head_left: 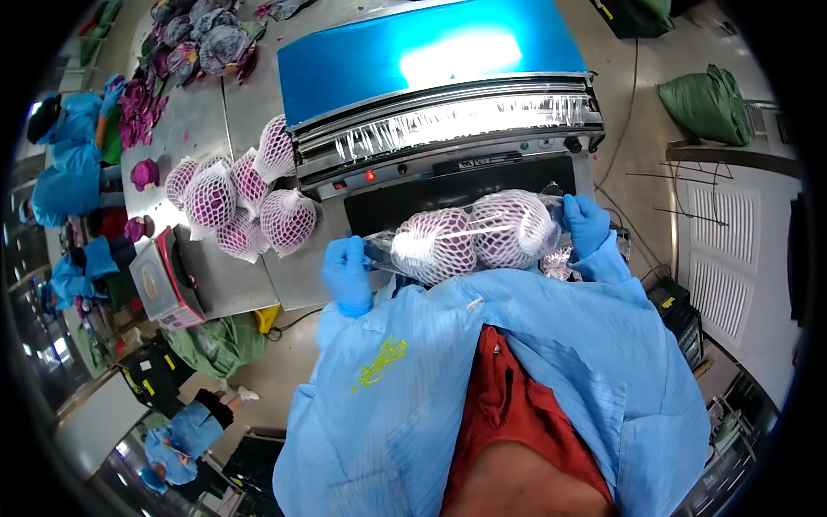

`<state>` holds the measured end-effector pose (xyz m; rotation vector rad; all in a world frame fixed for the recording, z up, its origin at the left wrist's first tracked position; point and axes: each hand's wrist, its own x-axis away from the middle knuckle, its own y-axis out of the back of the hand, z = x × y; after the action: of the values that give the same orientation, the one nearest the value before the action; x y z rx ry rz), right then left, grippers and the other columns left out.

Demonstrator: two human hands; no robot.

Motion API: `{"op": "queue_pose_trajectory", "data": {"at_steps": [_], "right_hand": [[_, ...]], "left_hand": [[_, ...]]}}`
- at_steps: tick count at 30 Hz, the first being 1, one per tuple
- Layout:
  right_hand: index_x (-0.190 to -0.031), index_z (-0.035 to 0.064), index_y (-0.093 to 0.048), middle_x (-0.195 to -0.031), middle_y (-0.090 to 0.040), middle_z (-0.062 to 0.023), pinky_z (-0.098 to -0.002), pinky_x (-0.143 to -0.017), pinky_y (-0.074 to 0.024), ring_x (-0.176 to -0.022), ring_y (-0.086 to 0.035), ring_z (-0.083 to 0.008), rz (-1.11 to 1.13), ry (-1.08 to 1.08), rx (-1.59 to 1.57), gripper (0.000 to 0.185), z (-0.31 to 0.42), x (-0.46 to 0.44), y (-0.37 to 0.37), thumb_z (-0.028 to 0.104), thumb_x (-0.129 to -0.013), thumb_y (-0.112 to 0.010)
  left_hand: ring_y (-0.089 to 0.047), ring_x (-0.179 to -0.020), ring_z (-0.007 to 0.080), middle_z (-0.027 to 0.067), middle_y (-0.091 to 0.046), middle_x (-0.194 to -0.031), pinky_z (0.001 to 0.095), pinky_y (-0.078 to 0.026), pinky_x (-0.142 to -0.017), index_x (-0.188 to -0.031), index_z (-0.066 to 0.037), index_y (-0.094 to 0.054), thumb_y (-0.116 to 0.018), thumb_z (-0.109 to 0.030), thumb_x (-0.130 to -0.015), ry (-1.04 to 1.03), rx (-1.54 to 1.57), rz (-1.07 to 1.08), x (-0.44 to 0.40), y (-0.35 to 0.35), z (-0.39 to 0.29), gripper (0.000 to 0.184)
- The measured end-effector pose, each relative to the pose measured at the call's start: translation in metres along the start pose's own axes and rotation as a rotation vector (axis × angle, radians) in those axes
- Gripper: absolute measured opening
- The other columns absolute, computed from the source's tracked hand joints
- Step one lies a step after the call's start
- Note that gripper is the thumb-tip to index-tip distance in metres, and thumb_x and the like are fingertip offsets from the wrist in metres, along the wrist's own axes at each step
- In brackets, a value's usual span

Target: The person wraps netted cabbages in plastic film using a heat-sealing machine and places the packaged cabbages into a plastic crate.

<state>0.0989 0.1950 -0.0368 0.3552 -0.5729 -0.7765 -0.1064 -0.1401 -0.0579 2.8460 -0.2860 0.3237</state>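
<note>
Two red cabbages in white foam nets (pixel 444 244) lie side by side, wrapped in clear plastic film (pixel 379 248), at the front of the wrapping machine (pixel 457 146). My left hand (pixel 346 274), in a blue glove and slightly blurred, is closed on the film's left end. Around the film's right end my right hand (pixel 587 224), also gloved in blue, is closed. Between both hands the film is drawn out over the cabbages. Behind them is the machine's dark plate (pixel 370 211), partly covered by the bundle.
Several netted cabbages (pixel 211 202) rest on the steel table (pixel 237 289) to the left. Loose cabbages and leaves (pixel 220 43) are piled farther back. A box (pixel 159 280) stands at the table's left edge. Co-workers in blue (pixel 73 185) are beyond it. A cable (pixel 633 103) runs along the right.
</note>
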Motion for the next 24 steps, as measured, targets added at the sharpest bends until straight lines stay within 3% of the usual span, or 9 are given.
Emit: {"op": "queue_pose_trajectory", "data": {"at_steps": [1, 4, 6, 8, 10, 12, 16, 20, 24], "right_hand": [[-0.074, 0.0065, -0.057, -0.065, -0.054, 0.0005, -0.0284, -0.054, -0.04, -0.06, -0.052, -0.0105, -0.029, 0.156, 0.223, 0.023, -0.008, 0.0, -0.005, 0.019, -0.093, -0.058], [-0.086, 0.0036, -0.06, -0.075, -0.06, -0.0032, -0.0314, -0.059, -0.0464, -0.066, -0.058, -0.015, 0.022, 0.501, 0.768, 0.014, -0.011, -0.006, -0.016, 0.016, -0.092, -0.058], [-0.087, 0.0033, -0.06, -0.077, -0.06, -0.0037, -0.0312, -0.06, -0.047, -0.067, -0.058, -0.0149, 0.105, 0.671, 0.832, 0.013, -0.015, -0.026, -0.034, 0.015, -0.093, -0.058], [-0.088, 0.0029, -0.06, -0.078, -0.06, -0.0041, -0.031, -0.061, -0.0476, -0.068, -0.058, -0.0148, 0.156, 0.726, 0.776, 0.013, -0.02, -0.04, -0.045, 0.015, -0.093, -0.058], [-0.088, 0.0026, -0.06, -0.08, -0.061, -0.0045, -0.0308, -0.062, -0.0482, -0.07, -0.059, -0.0148, 0.191, 0.721, 0.634, 0.013, -0.017, -0.046, -0.05, 0.014, -0.093, -0.058], [-0.089, 0.0022, -0.06, -0.081, -0.061, -0.005, -0.0306, -0.064, -0.0488, -0.071, -0.059, -0.0147, 0.233, 0.691, 0.412, 0.012, -0.015, -0.047, -0.049, 0.014, -0.093, -0.058], [-0.091, 0.0015, -0.061, -0.084, -0.062, -0.0058, -0.0302, -0.066, -0.05, -0.073, -0.059, -0.0146, 0.43, 0.485, -0.334, 0.012, 0.015, -0.036, -0.045, 0.012, -0.093, -0.057], [-0.091, 0.0002, -0.06, -0.097, -0.064, -0.0105, -0.0303, -0.074, -0.0522, -0.084, -0.061, -0.0151, 0.62, 0.045, -0.937, 0.012, 0.085, -0.024, -0.035, 0.012, -0.093, -0.058], [-0.089, -0.0011, -0.059, -0.096, -0.065, -0.012, -0.0309, -0.075, -0.0528, -0.084, -0.062, -0.0164, 0.539, 0.009, -0.964, 0.012, 0.114, -0.045, -0.032, 0.01, -0.093, -0.057]], "left_hand": [[-0.052, -0.065, 0.0167, 0.0034, -0.055, -0.07, 0.0319, -0.04, -0.058, -0.074, -0.003, -0.061, -0.068, -0.016, -0.084, -0.379, -0.213, -0.104, 0.0, -0.01, 0.003, 0.017], [-0.053, -0.073, 0.0251, 0.0067, -0.056, -0.076, 0.0388, -0.04, -0.064, -0.074, -0.005, -0.062, -0.071, -0.02, -0.076, -0.645, -0.743, -0.093, -0.007, -0.021, -0.004, 0.017], [-0.052, -0.08, 0.028, 0.0052, -0.058, -0.079, 0.0423, -0.039, -0.072, -0.075, -0.01, -0.062, -0.072, -0.023, -0.068, -0.525, -0.735, -0.087, -0.009, -0.044, -0.005, 0.017], [-0.051, -0.086, 0.027, 0.0028, -0.058, -0.083, 0.0402, -0.038, -0.078, -0.076, -0.013, -0.063, -0.071, -0.023, -0.066, -0.304, -0.688, -0.128, -0.014, -0.067, -0.004, 0.017], [-0.049, -0.096, 0.0242, 0.0002, -0.058, -0.09, 0.0366, -0.034, -0.086, -0.077, -0.016, -0.062, -0.071, -0.021, -0.064, -0.526, -0.73, -0.087, -0.009, -0.067, -0.003, 0.016], [-0.047, -0.1, 0.0229, 0.0002, -0.057, -0.094, 0.035, -0.033, -0.089, -0.077, -0.016, -0.063, -0.07, -0.02, -0.064, -0.486, -0.668, -0.021, -0.01, -0.067, -0.014, 0.015], [-0.054, -0.087, 0.0225, 0.0065, -0.06, -0.096, 0.033, -0.042, -0.079, -0.085, -0.009, -0.065, -0.07, -0.008, -0.07, -0.679, -0.161, 0.216, -0.025, -0.065, -0.013, 0.016], [-0.06, -0.088, 0.0167, 0.0079, -0.064, -0.095, 0.0283, -0.05, -0.082, -0.089, 0.0, -0.063, -0.061, -0.008, -0.09, 0.501, 1.031, 0.618, -0.015, -0.069, -0.053, 0.008], [-0.063, -0.089, 0.0168, 0.0099, -0.064, -0.092, 0.031, -0.053, -0.083, -0.093, 0.0, -0.06, -0.062, -0.014, -0.09, 0.612, 1.017, 0.532, -0.043, -0.072, -0.107, 0.014]]}}
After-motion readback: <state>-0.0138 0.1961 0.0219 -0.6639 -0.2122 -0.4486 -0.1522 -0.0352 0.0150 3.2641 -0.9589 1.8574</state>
